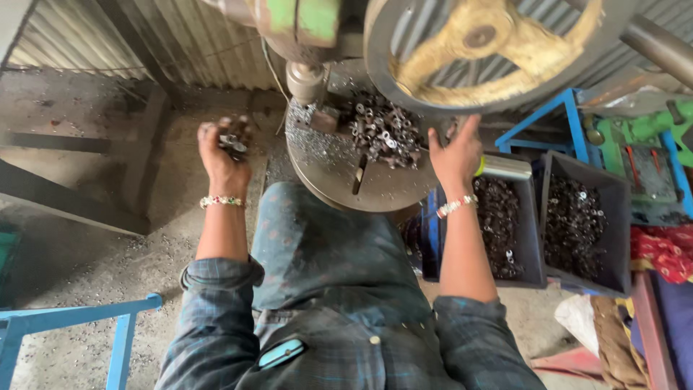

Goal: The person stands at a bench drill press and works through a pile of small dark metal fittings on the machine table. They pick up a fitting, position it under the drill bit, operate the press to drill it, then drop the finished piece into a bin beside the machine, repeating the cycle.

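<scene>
My left hand (220, 148) is raised left of the machine and is closed around a handful of small metal nuts (234, 142). My right hand (455, 153) reaches with spread fingers to the right edge of the round steel table (339, 180) of a press machine, next to a heap of small metal nuts (382, 130) lying on it. Nothing is held in the right hand. The machine's spindle (307, 79) hangs over the table's left part. A large yellow-spoked flywheel (484, 43) fills the top right.
Two dark bins (538, 217) full of metal pieces (574, 227) stand at my right, in a blue frame (570, 108). A green machine (642, 130) and red cloth (664, 249) lie further right. A blue bar (79, 314) is at lower left. Corrugated sheet wall (180, 36) stands behind.
</scene>
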